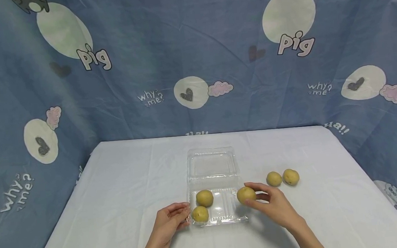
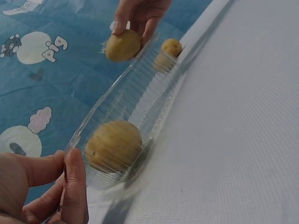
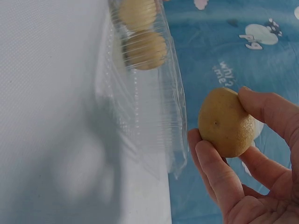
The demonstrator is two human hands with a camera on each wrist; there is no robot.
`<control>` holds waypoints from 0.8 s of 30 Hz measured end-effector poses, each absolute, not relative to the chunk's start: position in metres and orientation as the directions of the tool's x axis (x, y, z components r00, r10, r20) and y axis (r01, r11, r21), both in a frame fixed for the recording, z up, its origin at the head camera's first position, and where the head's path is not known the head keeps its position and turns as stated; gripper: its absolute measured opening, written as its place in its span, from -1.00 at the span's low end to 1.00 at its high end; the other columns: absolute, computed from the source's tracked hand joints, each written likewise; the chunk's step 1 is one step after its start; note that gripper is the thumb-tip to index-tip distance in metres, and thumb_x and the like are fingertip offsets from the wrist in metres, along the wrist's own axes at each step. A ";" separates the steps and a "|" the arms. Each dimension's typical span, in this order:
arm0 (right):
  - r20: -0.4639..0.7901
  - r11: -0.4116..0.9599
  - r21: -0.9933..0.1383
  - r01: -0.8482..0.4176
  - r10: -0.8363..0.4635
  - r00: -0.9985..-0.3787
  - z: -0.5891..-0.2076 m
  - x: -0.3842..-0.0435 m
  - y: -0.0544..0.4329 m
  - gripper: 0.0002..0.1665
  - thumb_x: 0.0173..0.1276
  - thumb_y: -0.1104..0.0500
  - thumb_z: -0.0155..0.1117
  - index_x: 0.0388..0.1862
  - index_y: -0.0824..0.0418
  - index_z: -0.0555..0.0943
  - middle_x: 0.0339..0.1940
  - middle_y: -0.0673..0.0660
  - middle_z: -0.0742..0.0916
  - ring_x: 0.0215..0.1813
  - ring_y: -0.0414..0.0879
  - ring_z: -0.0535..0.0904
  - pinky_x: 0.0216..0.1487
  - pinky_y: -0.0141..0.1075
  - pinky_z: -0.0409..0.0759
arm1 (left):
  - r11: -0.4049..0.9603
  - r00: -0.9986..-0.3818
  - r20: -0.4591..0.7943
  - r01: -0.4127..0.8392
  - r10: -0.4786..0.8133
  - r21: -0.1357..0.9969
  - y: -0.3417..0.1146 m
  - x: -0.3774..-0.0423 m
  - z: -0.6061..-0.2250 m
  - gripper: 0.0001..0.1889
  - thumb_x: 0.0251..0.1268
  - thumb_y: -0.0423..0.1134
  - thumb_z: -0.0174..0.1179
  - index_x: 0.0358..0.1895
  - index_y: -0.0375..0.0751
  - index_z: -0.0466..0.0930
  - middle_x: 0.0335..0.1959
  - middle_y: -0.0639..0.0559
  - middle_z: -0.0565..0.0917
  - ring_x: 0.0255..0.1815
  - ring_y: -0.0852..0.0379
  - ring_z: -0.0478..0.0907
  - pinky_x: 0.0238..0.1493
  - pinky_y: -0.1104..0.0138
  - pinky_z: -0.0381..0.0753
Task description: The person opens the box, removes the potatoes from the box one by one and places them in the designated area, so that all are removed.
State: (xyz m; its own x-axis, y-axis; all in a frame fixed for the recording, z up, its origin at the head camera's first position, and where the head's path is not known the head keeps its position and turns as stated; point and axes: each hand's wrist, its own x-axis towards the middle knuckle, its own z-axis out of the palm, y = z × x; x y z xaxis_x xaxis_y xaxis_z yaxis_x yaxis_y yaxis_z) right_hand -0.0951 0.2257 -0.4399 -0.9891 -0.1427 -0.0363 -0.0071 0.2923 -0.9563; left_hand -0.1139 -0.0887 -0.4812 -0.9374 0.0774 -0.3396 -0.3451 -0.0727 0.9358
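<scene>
Cloth (image 1: 124, 47) in blue, printed with white ovals, grey hearts, pink clouds and words like "pig" and "why me?", hangs at the left, turns the corner and runs along the back of the room, behind a table (image 1: 118, 178) dressed in a faintly creased white covering. From here I see the person's left hand (image 1: 171, 221) first, thumb and fingers pinching the left rim of a clear, ribbed, rectangular plastic box (image 1: 223, 202). The box rests on the table, its clear lid (image 1: 212, 164) laid open toward the back. In its left part sit two round, yellow-brown potatoes (image 1: 204, 198), one just behind the other. Farther right, a third yellow-brown potato (image 1: 246, 195) is held up at the box's right edge, gripped between the thumb and fingers of the right hand (image 1: 274, 204). A soft shadow spreads on the white below. Past that hand, two more yellow-brown potatoes (image 1: 291, 177) lie side by side on the table. On the far right, the blue cloth carries a "Ha!!".
</scene>
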 end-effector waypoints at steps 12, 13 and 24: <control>-0.055 0.305 -0.952 0.018 -0.113 -0.992 -0.444 -0.093 0.231 -0.37 0.20 0.11 0.49 0.24 0.22 0.55 0.23 0.26 0.58 0.04 0.06 0.62 -0.07 -0.32 0.67 | -0.073 -0.940 -0.333 -0.338 0.072 0.938 -0.088 -0.113 -0.482 -0.65 0.22 -0.34 0.35 0.01 -0.49 0.57 -0.23 -0.09 0.67 -0.32 0.15 0.60 -0.29 0.37 0.72; -0.058 0.305 -0.952 0.023 -0.108 -0.992 -0.444 -0.093 0.231 -0.38 0.20 0.11 0.49 0.24 0.20 0.56 0.23 0.25 0.58 0.04 0.06 0.63 -0.07 -0.32 0.67 | -0.072 -0.940 -0.333 -0.338 0.075 0.938 -0.089 -0.114 -0.482 -0.64 0.23 -0.34 0.35 0.01 -0.50 0.57 -0.23 -0.09 0.66 -0.32 0.15 0.60 -0.29 0.37 0.72; -0.064 0.301 -0.953 0.037 -0.079 -0.995 -0.446 -0.090 0.236 -0.36 0.19 0.15 0.50 0.24 0.26 0.55 0.22 0.22 0.59 0.01 0.01 0.64 -0.07 -0.32 0.66 | -0.066 -0.938 -0.336 -0.341 0.086 0.938 -0.091 -0.115 -0.482 -0.65 0.22 -0.33 0.35 0.00 -0.49 0.57 -0.23 -0.07 0.66 -0.31 0.16 0.59 -0.28 0.37 0.72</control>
State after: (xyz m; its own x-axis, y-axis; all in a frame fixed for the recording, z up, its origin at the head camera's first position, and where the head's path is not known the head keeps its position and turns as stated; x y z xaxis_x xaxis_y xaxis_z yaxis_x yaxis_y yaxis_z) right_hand -0.0901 0.2359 -0.4464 -0.9948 -0.0789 -0.0637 0.0371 0.3009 -0.9529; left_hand -0.1153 -0.0906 -0.4825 -0.9381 0.0856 -0.3356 -0.3414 -0.0658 0.9376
